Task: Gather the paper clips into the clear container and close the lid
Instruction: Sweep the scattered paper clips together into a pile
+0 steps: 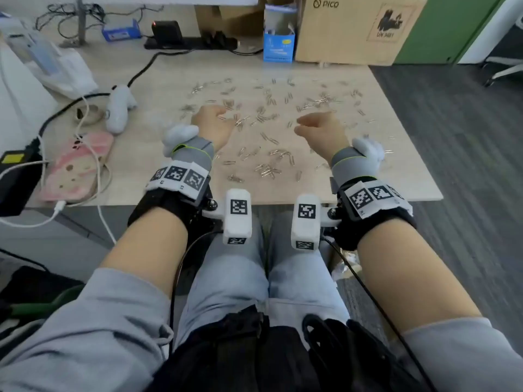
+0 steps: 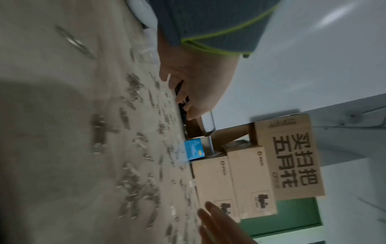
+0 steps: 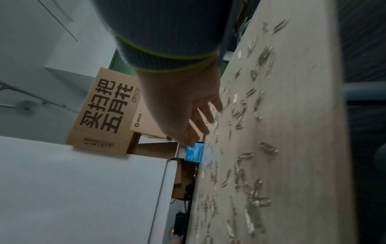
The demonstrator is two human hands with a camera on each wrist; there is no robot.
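Note:
Several silver paper clips (image 1: 267,137) lie scattered over the light wooden table (image 1: 396,154). Both hands hover low over them. My left hand (image 1: 218,114) is at centre left, its fingers (image 2: 183,99) bent loosely down toward the clips, and I see nothing held in it. At centre right, my right hand (image 1: 301,126) has its fingers (image 3: 201,122) straight and spread just above the clips. A faint clear shape (image 3: 208,155) stands in front of the blue box; I cannot tell whether it is the container.
A blue box (image 1: 278,49) and a large cardboard box (image 1: 356,29) stand at the table's far edge. At the left lie a white controller (image 1: 119,108), a pink pouch (image 1: 76,168), cables and a black power strip (image 1: 189,42). The table's right edge drops to dark carpet.

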